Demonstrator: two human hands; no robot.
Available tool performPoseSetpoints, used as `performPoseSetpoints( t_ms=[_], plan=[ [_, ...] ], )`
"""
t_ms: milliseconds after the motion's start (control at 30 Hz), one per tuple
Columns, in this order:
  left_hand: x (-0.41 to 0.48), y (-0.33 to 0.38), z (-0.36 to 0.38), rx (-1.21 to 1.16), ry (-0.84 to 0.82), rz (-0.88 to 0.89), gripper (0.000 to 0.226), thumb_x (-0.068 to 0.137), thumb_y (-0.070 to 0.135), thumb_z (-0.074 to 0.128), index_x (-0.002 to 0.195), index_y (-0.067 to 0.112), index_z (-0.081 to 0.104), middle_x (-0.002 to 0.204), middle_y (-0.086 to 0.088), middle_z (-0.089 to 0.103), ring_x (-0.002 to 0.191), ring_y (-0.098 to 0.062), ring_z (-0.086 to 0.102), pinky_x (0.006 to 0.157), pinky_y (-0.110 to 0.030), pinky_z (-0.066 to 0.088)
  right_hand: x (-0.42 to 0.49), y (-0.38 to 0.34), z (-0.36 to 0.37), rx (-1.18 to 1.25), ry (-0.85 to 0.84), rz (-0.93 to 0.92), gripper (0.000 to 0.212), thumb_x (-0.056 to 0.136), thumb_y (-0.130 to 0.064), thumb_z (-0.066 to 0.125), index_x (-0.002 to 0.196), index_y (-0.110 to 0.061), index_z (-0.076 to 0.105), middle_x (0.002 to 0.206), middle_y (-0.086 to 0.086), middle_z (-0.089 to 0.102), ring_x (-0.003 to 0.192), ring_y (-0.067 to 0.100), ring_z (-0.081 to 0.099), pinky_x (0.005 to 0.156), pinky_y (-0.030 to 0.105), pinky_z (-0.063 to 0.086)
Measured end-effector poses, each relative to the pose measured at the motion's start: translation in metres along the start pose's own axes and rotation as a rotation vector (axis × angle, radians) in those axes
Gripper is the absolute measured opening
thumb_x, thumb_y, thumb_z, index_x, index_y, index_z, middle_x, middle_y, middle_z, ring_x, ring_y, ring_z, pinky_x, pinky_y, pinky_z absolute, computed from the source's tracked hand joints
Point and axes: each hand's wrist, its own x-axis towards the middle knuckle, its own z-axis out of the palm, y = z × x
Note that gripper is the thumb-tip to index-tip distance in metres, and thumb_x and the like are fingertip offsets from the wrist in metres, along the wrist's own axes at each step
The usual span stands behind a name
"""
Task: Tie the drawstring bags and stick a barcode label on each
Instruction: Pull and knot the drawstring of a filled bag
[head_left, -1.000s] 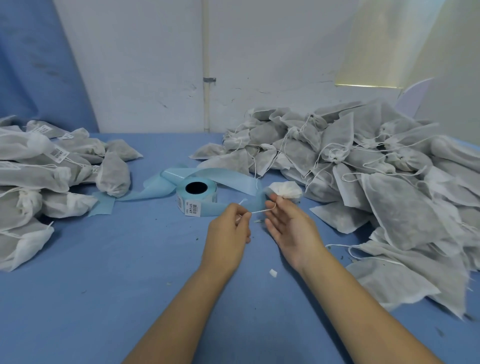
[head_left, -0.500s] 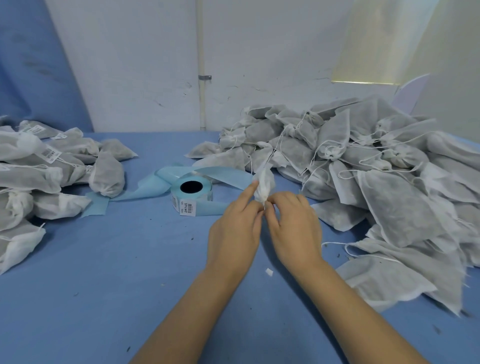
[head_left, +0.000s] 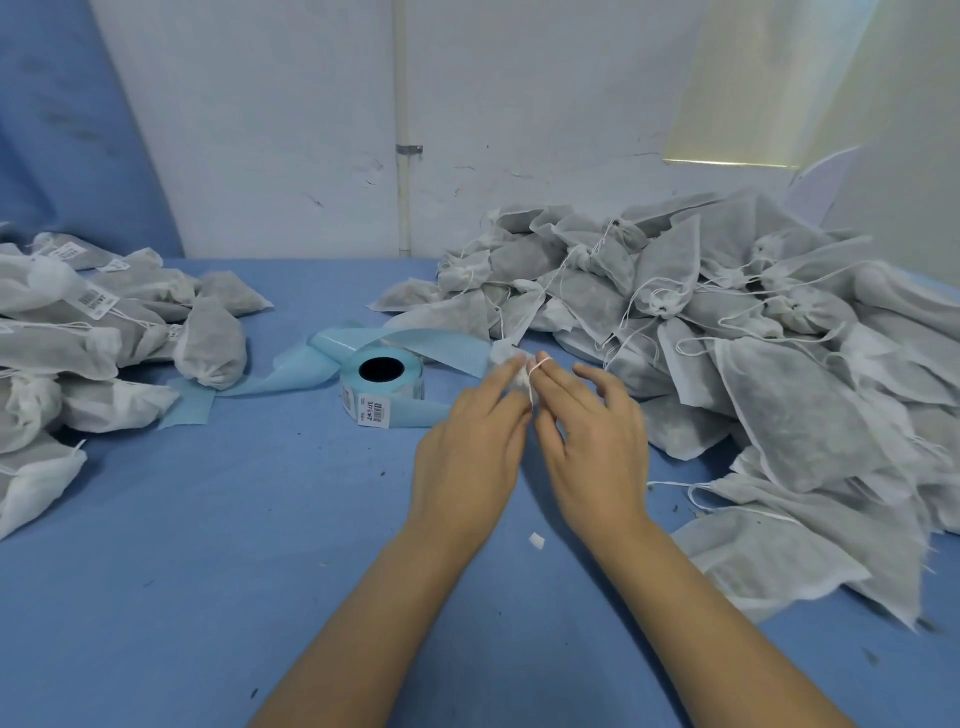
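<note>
My left hand (head_left: 470, 447) and my right hand (head_left: 592, 441) meet at the middle of the blue table. Between their fingertips sits the gathered white neck of a drawstring bag (head_left: 506, 359); the bag's body is mostly hidden behind my hands. My left fingers pinch the neck. A white drawstring (head_left: 535, 371) loops over my right index finger, with the other right fingers spread. A roll of barcode labels (head_left: 383, 382) on pale blue backing stands just left of my hands, one label hanging at its front.
A large heap of untied grey-white bags (head_left: 727, 332) covers the right side of the table. Tied, labelled bags (head_left: 93, 332) are stacked at the left. Loose blue backing strip (head_left: 291, 371) trails left from the roll. A small white scrap (head_left: 536, 541) lies between my forearms.
My hands came together from pulling the string apart, and the bag's neck rose between the fingertips. Now the string is wound over my right index finger and my right fingers have spread.
</note>
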Motion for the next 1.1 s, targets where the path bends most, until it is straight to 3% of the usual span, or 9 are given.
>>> performPoseSetpoints(
  t_ms=[133,233,300,400,500,733,867,1000,1100],
  plan=[
    [-0.002,-0.003,0.003,-0.020,-0.040,-0.056,0.014,0.097,0.025,0.052,0.100,0.020,0.064,0.119,0.016,0.062,0.097,-0.014,0.052,0.064,-0.035,0.047,-0.001,0.000,0.002,0.157,0.061,0.012,0.026,0.090,-0.015,0.057,0.111,-0.014,0.071,0.105,-0.006,0.072,0.101,0.025,0.056,0.088,0.042,0.046],
    [-0.003,-0.005,0.004,-0.092,-0.086,-0.148,0.013,0.097,0.031,0.048,0.097,0.026,0.059,0.089,0.010,0.061,0.087,-0.007,0.046,0.063,-0.032,0.041,-0.001,0.000,0.005,0.378,0.063,0.174,0.021,0.090,-0.012,0.062,0.106,-0.018,0.074,0.089,-0.006,0.070,0.092,0.010,0.050,0.086,0.013,0.038],
    [-0.003,-0.006,0.005,-0.164,-0.117,-0.213,0.012,0.097,0.035,0.046,0.097,0.030,0.056,0.086,0.008,0.059,0.085,-0.006,0.048,0.065,-0.031,0.039,0.001,0.000,0.006,0.531,0.022,0.346,0.019,0.087,-0.013,0.067,0.100,-0.025,0.076,0.089,-0.010,0.071,0.094,0.004,0.054,0.085,0.006,0.037],
    [0.000,-0.006,0.005,-0.409,-0.070,-0.365,0.008,0.097,0.031,0.048,0.092,0.028,0.053,0.094,0.012,0.067,0.089,-0.006,0.060,0.077,-0.034,0.046,0.005,-0.001,0.004,0.843,-0.022,0.551,0.020,0.082,-0.014,0.072,0.080,-0.033,0.076,0.087,-0.015,0.074,0.092,0.000,0.067,0.086,0.015,0.046],
    [0.003,-0.008,0.003,-0.534,-0.014,-0.472,0.009,0.098,0.027,0.047,0.093,0.022,0.054,0.089,0.016,0.067,0.087,-0.008,0.062,0.080,-0.034,0.048,0.006,-0.003,0.003,0.941,-0.095,0.580,0.016,0.080,-0.016,0.075,0.074,-0.032,0.076,0.084,-0.014,0.075,0.086,-0.002,0.068,0.075,0.008,0.047],
    [0.004,-0.008,-0.001,-0.553,0.035,-0.429,0.011,0.097,0.026,0.050,0.092,0.018,0.055,0.063,0.010,0.058,0.054,-0.011,0.055,0.065,-0.034,0.046,0.005,-0.007,0.002,0.780,-0.231,0.395,0.013,0.082,-0.018,0.073,0.078,-0.028,0.078,0.079,-0.013,0.074,0.086,0.003,0.067,0.077,0.017,0.047],
    [0.003,-0.003,0.001,-0.651,0.005,-0.427,0.010,0.098,0.021,0.051,0.089,0.017,0.056,0.047,0.007,0.054,0.048,-0.011,0.052,0.054,-0.021,0.043,0.006,-0.009,0.004,0.571,-0.203,0.364,0.014,0.079,-0.019,0.073,0.070,-0.031,0.072,0.082,-0.012,0.068,0.095,0.012,0.053,0.081,0.017,0.039],
    [0.003,0.000,0.003,-0.863,0.013,-0.488,0.017,0.098,0.010,0.048,0.083,0.018,0.052,0.066,0.006,0.063,0.049,-0.006,0.056,0.051,-0.017,0.045,0.004,-0.017,0.006,0.772,-0.153,0.499,0.017,0.077,-0.008,0.071,0.066,-0.019,0.062,0.092,-0.005,0.050,0.076,-0.003,0.051,0.070,0.011,0.041],
    [0.004,-0.003,0.004,-0.875,0.000,-0.463,0.018,0.098,0.010,0.048,0.084,0.020,0.053,0.075,0.005,0.065,0.061,-0.005,0.062,0.056,-0.019,0.048,0.006,-0.017,0.006,0.997,-0.206,0.654,0.021,0.083,-0.006,0.064,0.066,-0.015,0.058,0.085,0.006,0.056,0.072,0.009,0.054,0.069,0.018,0.043]
  ],
)
